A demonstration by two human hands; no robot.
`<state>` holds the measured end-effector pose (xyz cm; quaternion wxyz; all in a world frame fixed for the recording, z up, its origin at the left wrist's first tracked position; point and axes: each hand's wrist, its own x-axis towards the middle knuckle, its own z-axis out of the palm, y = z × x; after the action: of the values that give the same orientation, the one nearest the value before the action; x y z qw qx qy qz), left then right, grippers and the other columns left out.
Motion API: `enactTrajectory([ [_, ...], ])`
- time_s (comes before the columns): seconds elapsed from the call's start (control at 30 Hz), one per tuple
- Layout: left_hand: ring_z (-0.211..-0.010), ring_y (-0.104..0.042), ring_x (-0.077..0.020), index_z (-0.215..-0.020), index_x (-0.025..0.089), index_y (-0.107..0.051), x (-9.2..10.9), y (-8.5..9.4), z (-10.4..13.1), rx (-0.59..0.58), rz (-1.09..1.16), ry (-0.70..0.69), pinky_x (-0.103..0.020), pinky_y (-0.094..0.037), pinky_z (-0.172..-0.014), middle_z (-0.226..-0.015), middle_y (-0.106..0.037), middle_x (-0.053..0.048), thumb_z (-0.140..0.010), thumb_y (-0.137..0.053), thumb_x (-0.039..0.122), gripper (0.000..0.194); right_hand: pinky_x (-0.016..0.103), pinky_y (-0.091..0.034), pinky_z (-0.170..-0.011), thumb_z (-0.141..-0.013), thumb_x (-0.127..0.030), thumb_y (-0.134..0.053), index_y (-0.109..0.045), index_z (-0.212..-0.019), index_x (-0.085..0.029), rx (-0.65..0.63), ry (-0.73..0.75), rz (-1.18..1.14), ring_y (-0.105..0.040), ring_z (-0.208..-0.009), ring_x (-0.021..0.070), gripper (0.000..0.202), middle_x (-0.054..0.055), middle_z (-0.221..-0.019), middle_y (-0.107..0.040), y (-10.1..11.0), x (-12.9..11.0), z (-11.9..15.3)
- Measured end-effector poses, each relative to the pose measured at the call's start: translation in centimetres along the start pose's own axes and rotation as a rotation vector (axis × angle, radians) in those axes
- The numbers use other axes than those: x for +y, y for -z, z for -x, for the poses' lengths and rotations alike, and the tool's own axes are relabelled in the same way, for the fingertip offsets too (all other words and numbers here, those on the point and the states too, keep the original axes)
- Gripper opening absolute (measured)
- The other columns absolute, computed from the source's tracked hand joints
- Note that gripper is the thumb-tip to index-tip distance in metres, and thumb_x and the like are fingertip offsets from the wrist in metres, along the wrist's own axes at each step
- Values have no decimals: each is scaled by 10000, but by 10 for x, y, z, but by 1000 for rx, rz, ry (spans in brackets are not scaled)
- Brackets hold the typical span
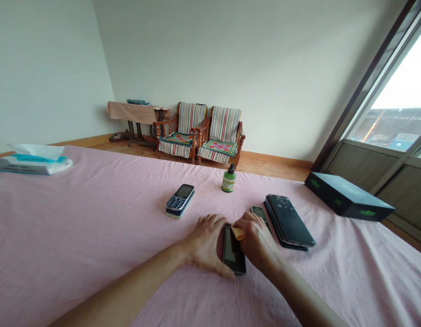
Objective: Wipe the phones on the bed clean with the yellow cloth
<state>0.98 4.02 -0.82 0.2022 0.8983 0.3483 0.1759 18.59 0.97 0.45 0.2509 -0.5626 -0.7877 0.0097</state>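
Note:
A dark phone (233,254) lies screen up on the pink cloth (128,236), between my two hands. My left hand (206,245) rests along its left side, thumb and fingers spread apart, the thumb at the near end and the fingertips by the far end. Pinched in my right hand (255,236) is a yellow cloth (238,232), pressed on the upper right part of the screen. Just beyond my right hand is a small keypad phone (258,211), partly hidden by it. Farther right, a large black phone (290,220) sits on top of another dark device.
A blue keypad phone (181,197) lies stacked on another item at centre left. Behind stands a green bottle (228,180). A black box (348,195) is at the right, a tissue pack (35,163) at the far left. Two chairs (192,129) stand by the wall.

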Motion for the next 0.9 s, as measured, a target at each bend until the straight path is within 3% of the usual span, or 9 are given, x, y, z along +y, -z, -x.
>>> enactTrajectory([
  [0.43, -1170, -441, -367, -1236, 233, -430, 1, 2, -1, 0, 6, -3, -507, -329, -1017, -1259, -482, -99, -378, -834, 568, 1006, 299, -371, -747, -783, 10, -520, -716, -865, -213, -5, 89, -81, -514, -812, 187, 308, 42, -806, -591, -5, -1, -4],
  [0.67, -1175, -445, -361, -1196, 237, -432, 0, 1, 0, -7, 8, -18, -502, -333, -1014, -1243, -494, -95, -385, -829, 576, 965, 295, -378, -730, -772, 40, -511, -695, -838, -202, -55, 155, -182, -501, -796, 177, 311, 32, -813, -586, 1, -5, 10],
  [0.9, -1190, -433, -374, -1198, 240, -451, -1, 1, -1, -9, -11, -21, -510, -324, -1020, -1266, -481, -98, -370, -839, 563, 969, 314, -390, -757, -786, 42, -504, -705, -875, -188, -28, 105, -151, -503, -824, 192, 319, 54, -843, -597, -2, -3, 2],
])
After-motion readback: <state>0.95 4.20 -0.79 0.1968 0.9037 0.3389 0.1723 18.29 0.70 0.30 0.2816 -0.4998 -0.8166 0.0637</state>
